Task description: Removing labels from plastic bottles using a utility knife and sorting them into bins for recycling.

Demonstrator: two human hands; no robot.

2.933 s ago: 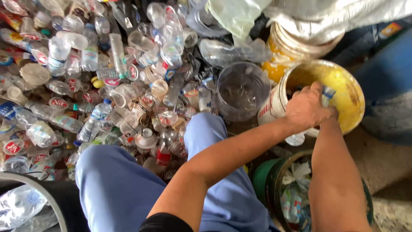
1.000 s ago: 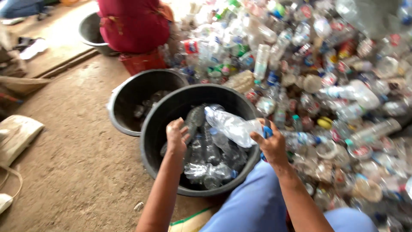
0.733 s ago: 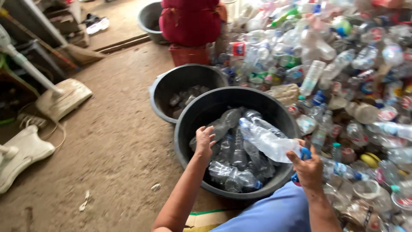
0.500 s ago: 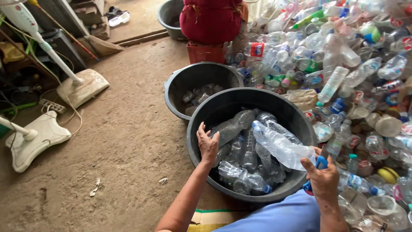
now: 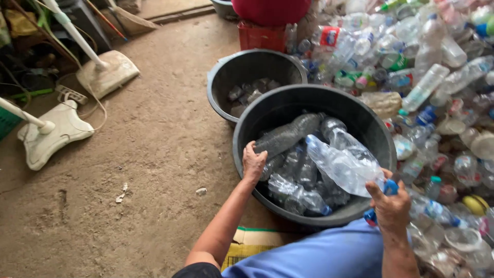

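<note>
Right hand (image 5: 392, 208) closed around the neck end of a crushed clear plastic bottle (image 5: 343, 163); blue cap (image 5: 390, 186) showing at the thumb. Bottle slants up-left from the hand, over the near-right rim and above the inside of the large black tub (image 5: 267, 110).

Left hand (image 5: 253, 162) rests on the tub's near-left rim, fingers curled over the edge, gripping the rim and nothing else. Just beside it, inside the tub, a long clear bottle (image 5: 286, 137) lies on its side.

Tub holds a heap of flattened clear bottles, labels stripped as far as can be told; 1 with a blue cap (image 5: 326, 210) near the near wall.

A 2nd, smaller black tub (image 5: 221, 82) touches the large one at its far-left side; a few crushed bottles at its bottom.

Right of both tubs: a loose pile of mixed bottles (image 5: 432, 77) on the ground, some with red-and-white or green labels, blue and green caps.

Red crate (image 5: 261, 37) at the far edge behind the small tub. 2 white fan bases (image 5: 62, 128) stand on the dirt floor (image 5: 154, 170), well to the left. Flattened yellow-printed cardboard (image 5: 252, 242) under the large tub's near side.
</note>
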